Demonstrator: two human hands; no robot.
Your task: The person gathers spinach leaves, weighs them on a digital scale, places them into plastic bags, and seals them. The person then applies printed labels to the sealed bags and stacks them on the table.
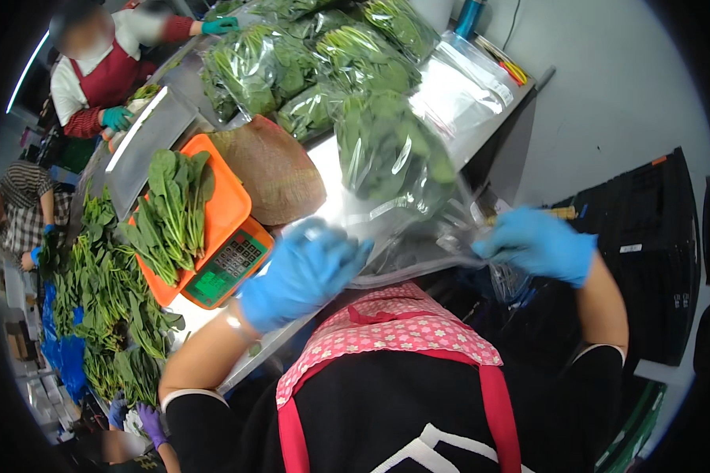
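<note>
In front of me on the metal table lies a clear plastic bag of leafy greens, its loose end towards my body. My right hand, in a blue glove, pinches the right side of that end. By the bag's left side is my left hand, also blue-gloved, with fingers curled; blur hides whether it grips the plastic. Left of it stands an orange digital scale with a lit green display. A bunch of greens rests in the scale's orange tray.
Several filled bags lie at the back, near a stack of flat clear bags. A brown mesh sack sits behind the scale. Loose greens are heaped at left, where co-workers in gloves stand. Black crates are at right.
</note>
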